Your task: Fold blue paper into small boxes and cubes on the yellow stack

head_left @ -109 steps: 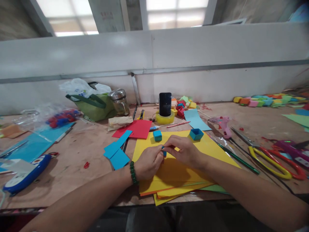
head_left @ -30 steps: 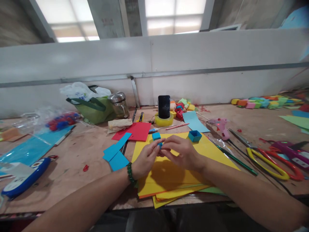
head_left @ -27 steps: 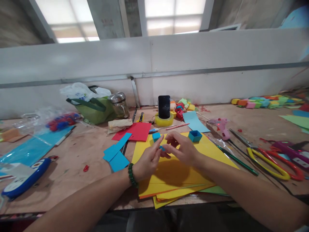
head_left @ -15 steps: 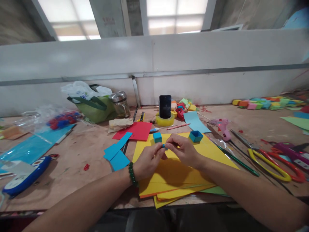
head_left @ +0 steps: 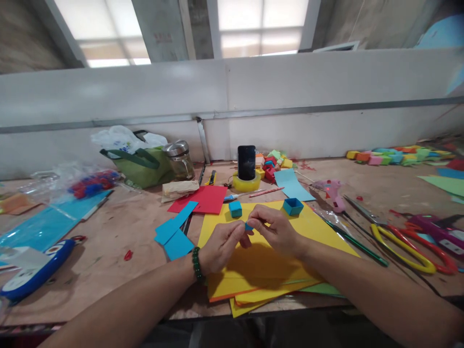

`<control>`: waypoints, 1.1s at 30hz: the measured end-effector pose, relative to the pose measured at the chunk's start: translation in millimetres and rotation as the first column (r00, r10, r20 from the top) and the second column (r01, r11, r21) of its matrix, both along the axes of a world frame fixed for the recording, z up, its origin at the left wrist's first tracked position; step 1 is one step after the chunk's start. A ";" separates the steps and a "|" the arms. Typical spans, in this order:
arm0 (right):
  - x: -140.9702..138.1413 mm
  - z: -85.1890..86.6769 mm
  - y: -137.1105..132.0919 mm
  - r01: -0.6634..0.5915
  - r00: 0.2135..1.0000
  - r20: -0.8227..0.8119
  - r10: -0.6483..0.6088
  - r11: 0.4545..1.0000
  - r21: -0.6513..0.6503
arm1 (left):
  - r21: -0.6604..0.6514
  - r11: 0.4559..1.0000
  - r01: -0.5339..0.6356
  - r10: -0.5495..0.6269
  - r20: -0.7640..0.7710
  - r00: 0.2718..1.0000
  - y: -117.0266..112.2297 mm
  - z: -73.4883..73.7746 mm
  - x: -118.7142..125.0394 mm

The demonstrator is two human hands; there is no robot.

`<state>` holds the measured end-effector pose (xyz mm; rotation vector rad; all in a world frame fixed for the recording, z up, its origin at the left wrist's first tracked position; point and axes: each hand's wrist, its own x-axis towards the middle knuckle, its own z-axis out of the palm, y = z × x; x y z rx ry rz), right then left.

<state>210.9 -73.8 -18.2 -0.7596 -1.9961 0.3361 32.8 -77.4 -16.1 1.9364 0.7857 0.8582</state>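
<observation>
My left hand (head_left: 221,244) and my right hand (head_left: 275,232) meet above a stack of yellow paper sheets (head_left: 253,270). Between their fingertips both pinch a small blue folded paper piece (head_left: 248,226). A green bead bracelet sits on my left wrist. Just beyond the hands, a closed blue paper cube (head_left: 235,209) and an open blue paper box (head_left: 293,206) rest on the yellow paper.
Blue paper strips (head_left: 174,232) and a red sheet (head_left: 203,199) lie to the left. A phone (head_left: 247,163) stands in a yellow tape roll. A pink glue gun (head_left: 331,189), scissors (head_left: 409,241), a green bag (head_left: 139,162), a jar (head_left: 179,157) and coloured paper cubes (head_left: 395,155) surround the work spot.
The hands stayed together on the small blue piece, shifting their fingers on it. My left fingers stretched out briefly, then curled back into a pinch.
</observation>
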 end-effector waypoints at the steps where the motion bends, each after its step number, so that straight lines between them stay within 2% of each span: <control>1: 0.3 -1.2 0.9 -0.009 1.000 -0.005 0.009 1.000 0.007 | -0.086 0.996 0.015 -0.012 0.035 0.999 2.4 -3.1 0.3; 3: 2.2 -4.8 3.0 -0.049 0.999 -0.019 0.049 0.999 0.005 | -0.286 0.955 0.082 -0.051 0.114 0.992 8.1 -10.2 1.6; 5: 5.9 -8.7 4.8 -0.092 0.995 -0.031 0.091 0.995 -0.032 | -0.423 0.891 0.165 -0.091 0.190 0.978 12.9 -15.7 3.7; 9: 12.2 -9.7 5.2 -0.115 0.993 -0.019 0.114 0.989 -0.089 | -0.504 0.830 0.237 -0.124 0.248 0.961 14.7 -15.4 7.9; 12: 10.5 -2.8 2.6 -0.099 0.995 0.016 0.099 0.995 0.013 | -0.523 0.820 0.234 -0.109 0.260 0.960 11.1 -9.3 9.4; 16: 5.3 4.6 -0.9 -0.105 0.993 0.072 0.096 0.986 0.133 | -0.515 0.822 0.244 -0.120 0.261 0.958 7.1 -5.7 9.2; 20: 4.0 5.5 0.2 -0.126 0.989 0.099 0.112 0.980 0.155 | -0.495 0.837 0.234 -0.135 0.227 0.964 5.5 -1.8 8.6; 24: 1.9 7.3 -0.3 -0.087 0.993 0.089 0.072 0.979 0.186 | -0.477 0.859 0.189 -0.086 0.229 0.970 3.5 5.6 8.5; 28: 2.3 5.4 0.6 -0.066 0.993 0.106 0.047 0.981 0.184 | -0.479 0.866 0.144 -0.047 0.209 0.977 4.0 5.7 8.6; 33: 15.1 -5.4 22.5 0.162 0.987 -0.027 -0.160 0.976 0.144 | -0.388 0.921 -0.032 0.117 0.197 0.973 6.0 10.7 5.8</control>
